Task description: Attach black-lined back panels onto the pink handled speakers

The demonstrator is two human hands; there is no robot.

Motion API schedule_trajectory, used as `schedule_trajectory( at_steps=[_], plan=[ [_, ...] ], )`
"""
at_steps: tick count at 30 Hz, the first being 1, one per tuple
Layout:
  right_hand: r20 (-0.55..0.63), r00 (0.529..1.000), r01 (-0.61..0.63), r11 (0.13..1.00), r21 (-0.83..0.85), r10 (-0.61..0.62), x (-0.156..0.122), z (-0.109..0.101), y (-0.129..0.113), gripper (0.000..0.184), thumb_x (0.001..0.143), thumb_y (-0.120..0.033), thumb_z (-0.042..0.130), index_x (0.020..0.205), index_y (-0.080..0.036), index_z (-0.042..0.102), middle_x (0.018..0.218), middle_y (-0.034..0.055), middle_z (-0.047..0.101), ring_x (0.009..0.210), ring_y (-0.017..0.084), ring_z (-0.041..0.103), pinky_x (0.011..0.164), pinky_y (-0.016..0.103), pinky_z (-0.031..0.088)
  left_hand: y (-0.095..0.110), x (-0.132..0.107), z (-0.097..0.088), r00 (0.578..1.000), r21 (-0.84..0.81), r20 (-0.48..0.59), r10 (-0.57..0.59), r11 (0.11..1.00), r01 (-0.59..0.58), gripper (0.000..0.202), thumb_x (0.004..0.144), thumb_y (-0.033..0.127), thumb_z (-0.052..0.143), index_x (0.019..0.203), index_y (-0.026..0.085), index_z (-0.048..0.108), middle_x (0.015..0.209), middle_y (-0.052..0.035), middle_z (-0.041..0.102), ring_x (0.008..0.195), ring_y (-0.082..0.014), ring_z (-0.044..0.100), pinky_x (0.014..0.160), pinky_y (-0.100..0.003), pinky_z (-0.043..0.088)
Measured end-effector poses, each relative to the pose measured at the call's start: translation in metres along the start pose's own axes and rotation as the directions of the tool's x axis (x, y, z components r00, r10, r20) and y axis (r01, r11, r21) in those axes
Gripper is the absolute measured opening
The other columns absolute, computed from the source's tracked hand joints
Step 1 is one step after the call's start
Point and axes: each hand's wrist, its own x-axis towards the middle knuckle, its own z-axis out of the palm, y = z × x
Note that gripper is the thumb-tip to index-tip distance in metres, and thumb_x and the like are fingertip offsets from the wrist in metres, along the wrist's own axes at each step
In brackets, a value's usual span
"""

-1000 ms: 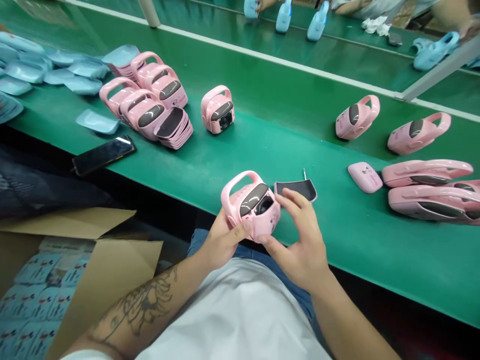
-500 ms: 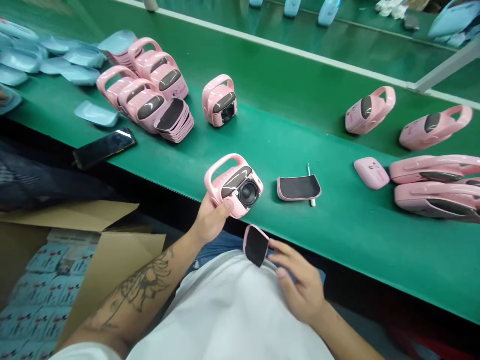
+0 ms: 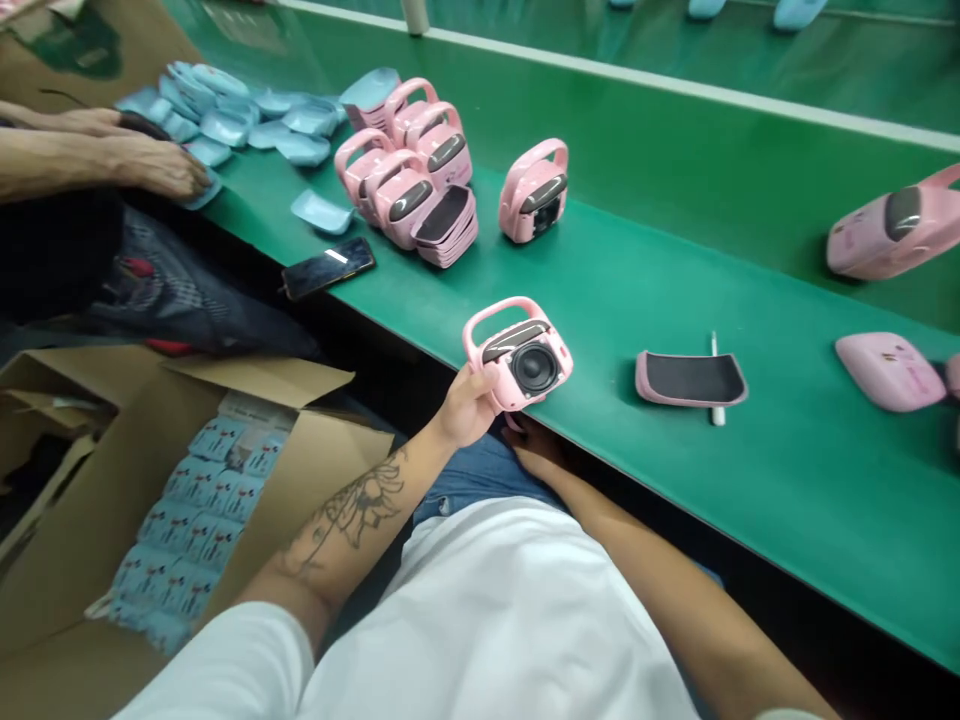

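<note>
My left hand is closed round the left end of a pink portable speaker, keeping it above the table's front edge. The speaker's handle points up, and its round black driver faces out uncovered. Below it, in the shadow under the edge, is my right hand, its fingers partly hidden. A thin pink rim of a curved panel shows at those fingers; the rest of the panel is out of sight. On the green table, to the right, rest curved pink panels with a black inner face, over a white stick-like tool.
Several pink speakers and stacked panels stand at left, near blue shells and a phone. A co-worker's hands touch a blue piece. An open carton stands below left. A pink shell lies right.
The view has swung left, bringing a co-worker's hands into sight. My right hand has moved forward under the table edge with the panel, below the speaker. My left hand keeps its hold.
</note>
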Motion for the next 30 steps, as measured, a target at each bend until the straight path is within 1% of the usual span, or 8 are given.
schedule_trajectory(
  at_steps=[5, 9, 11, 14, 18, 22, 27, 30],
  plan=[
    [0.054, 0.997, 0.054, 0.99, -0.128, -0.047, -0.029, -0.004, -0.009, 0.041, 0.094, -0.043, 0.068, 0.131, -0.028, 0.077, 0.139, 0.0116, 0.074, 0.137, 0.037, 0.063, 0.125, 0.06, 0.038, 0.007, -0.006, -0.016, 0.993, 0.026, 0.058, 0.099, 0.995, -0.1, 0.078, 0.083, 0.043, 0.085, 0.152, 0.021, 0.056, 0.139, -0.0126, 0.073, 0.139, -0.0381, 0.063, 0.117, -0.055, 0.052],
    [0.106, 0.987, 0.136, 0.978, -0.156, -0.121, -0.099, -0.039, -0.035, 0.025, 0.09, -0.048, 0.072, 0.098, -0.028, 0.085, 0.121, 0.0092, 0.078, 0.116, 0.032, 0.072, 0.11, 0.051, 0.053, 0.01, -0.027, -0.023, 0.988, 0.08, 0.026, 0.151, 0.985, -0.153, 0.076, 0.083, 0.044, 0.086, 0.15, 0.022, 0.059, 0.144, -0.0134, 0.07, 0.141, -0.0382, 0.061, 0.12, -0.052, 0.05],
    [0.05, 0.99, 0.134, 0.983, -0.122, -0.129, -0.135, -0.058, -0.048, 0.032, 0.09, -0.055, 0.07, 0.088, -0.025, 0.082, 0.108, 0.0096, 0.077, 0.1, 0.03, 0.074, 0.098, 0.049, 0.059, 0.01, -0.036, -0.02, 0.991, 0.082, 0.032, 0.132, 0.988, -0.134, 0.073, 0.084, 0.046, 0.085, 0.148, 0.021, 0.061, 0.149, -0.0147, 0.067, 0.144, -0.039, 0.059, 0.121, -0.053, 0.048],
    [-0.229, 0.97, 0.114, 0.984, 0.139, -0.08, -0.17, -0.081, -0.058, 0.046, 0.089, -0.068, 0.071, 0.094, -0.024, 0.08, 0.091, 0.0098, 0.078, 0.086, 0.031, 0.074, 0.081, 0.048, 0.063, 0.0, -0.043, -0.006, 0.991, 0.071, 0.102, 0.085, 0.993, -0.093, 0.075, 0.086, 0.047, 0.085, 0.151, 0.02, 0.059, 0.155, -0.0165, 0.061, 0.147, -0.04, 0.055, 0.123, -0.054, 0.045],
    [-0.546, 0.836, 0.297, 0.877, 0.377, -0.049, -0.168, -0.093, -0.074, 0.058, 0.078, -0.08, 0.077, 0.09, -0.023, 0.075, 0.084, 0.0112, 0.078, 0.08, 0.032, 0.075, 0.067, 0.044, 0.063, -0.023, -0.039, 0.024, 0.976, -0.006, 0.219, 0.009, 1.0, -0.008, 0.078, 0.087, 0.049, 0.085, 0.154, 0.022, 0.056, 0.157, -0.0172, 0.059, 0.148, -0.0393, 0.054, 0.124, -0.054, 0.043],
    [-0.591, 0.805, 0.382, 0.804, 0.456, -0.048, -0.146, -0.086, -0.097, 0.076, 0.073, -0.071, 0.088, 0.128, -0.023, 0.067, 0.104, 0.0136, 0.081, 0.091, 0.031, 0.078, 0.077, 0.043, 0.066, -0.039, -0.036, 0.049, 0.96, -0.057, 0.279, -0.014, 0.998, 0.031, 0.083, 0.085, 0.054, 0.086, 0.155, 0.023, 0.053, 0.157, -0.0181, 0.059, 0.15, -0.0399, 0.052, 0.123, -0.055, 0.044],
    [-0.702, 0.708, 0.348, 0.903, 0.252, -0.077, -0.139, -0.082, -0.095, 0.078, 0.085, -0.061, 0.081, 0.147, -0.021, 0.056, 0.142, 0.0191, 0.068, 0.121, 0.033, 0.072, 0.096, 0.043, 0.064, -0.042, -0.035, 0.059, 0.973, -0.05, 0.23, -0.033, 0.998, 0.046, 0.086, 0.083, 0.051, 0.089, 0.156, 0.024, 0.052, 0.155, -0.0177, 0.06, 0.149, -0.0401, 0.052, 0.122, -0.053, 0.045],
    [-0.658, 0.729, 0.316, 0.946, 0.079, -0.188, -0.14, -0.087, -0.081, 0.073, 0.093, -0.062, 0.071, 0.153, -0.024, 0.053, 0.152, 0.0184, 0.055, 0.133, 0.033, 0.064, 0.102, 0.044, 0.061, -0.041, -0.034, 0.061, 0.977, -0.04, 0.213, -0.028, 0.999, 0.038, 0.083, 0.085, 0.048, 0.088, 0.156, 0.024, 0.053, 0.156, -0.0171, 0.059, 0.149, -0.04, 0.052, 0.122, -0.052, 0.045]
  ],
)
